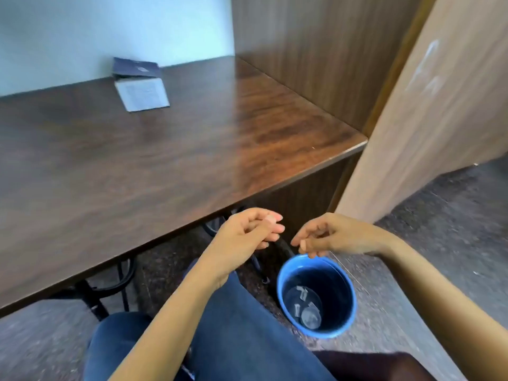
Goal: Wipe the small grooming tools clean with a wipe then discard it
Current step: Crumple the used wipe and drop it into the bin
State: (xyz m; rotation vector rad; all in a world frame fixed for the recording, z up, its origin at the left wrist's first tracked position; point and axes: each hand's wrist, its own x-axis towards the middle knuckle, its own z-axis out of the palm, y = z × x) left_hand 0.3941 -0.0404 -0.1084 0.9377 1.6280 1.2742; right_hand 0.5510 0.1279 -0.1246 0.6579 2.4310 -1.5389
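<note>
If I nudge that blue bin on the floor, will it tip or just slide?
The blue bin looks like thin plastic and holds only a few scraps, so it is probably light. It narrows toward its base, so a high push may tip it; a low one likely slides it.

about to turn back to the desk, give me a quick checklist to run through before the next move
1. Blue bin within reach beside the knee: ok.
2. Scraps lying in the bin bottom: ok; whether one is the wipe: cannot tell.
3. Right hand empty above the rim: ok.
4. Left hand empty: cannot tell, fingers curled.
5. Grooming tools on the desk: not ok, only a dark case shows.
</note>
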